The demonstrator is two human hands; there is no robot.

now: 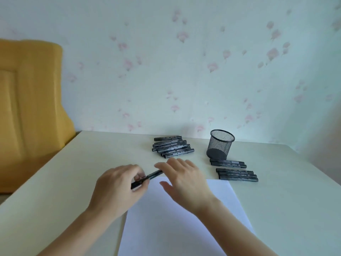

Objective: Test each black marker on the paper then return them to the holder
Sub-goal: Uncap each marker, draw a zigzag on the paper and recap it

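Observation:
My left hand [118, 185] grips a black marker [153, 176] near its lower end, slanted up to the right over the paper's top left corner. My right hand [184, 180] hovers over the marker's upper end with its fingers spread; the marker's tip is hidden behind them and I cannot tell whether they touch it. A white sheet of paper [175, 222] lies in front of me. A pile of several black markers [172, 147] lies at the back. The black mesh holder [220, 144] stands upright to the right of the pile.
Two more groups of black markers lie right of the paper: a pair [227, 163] close to the holder and three [237, 175] nearer me. A yellow upholstered chair [27, 108] stands at the table's left edge. A flowered wall runs behind the table.

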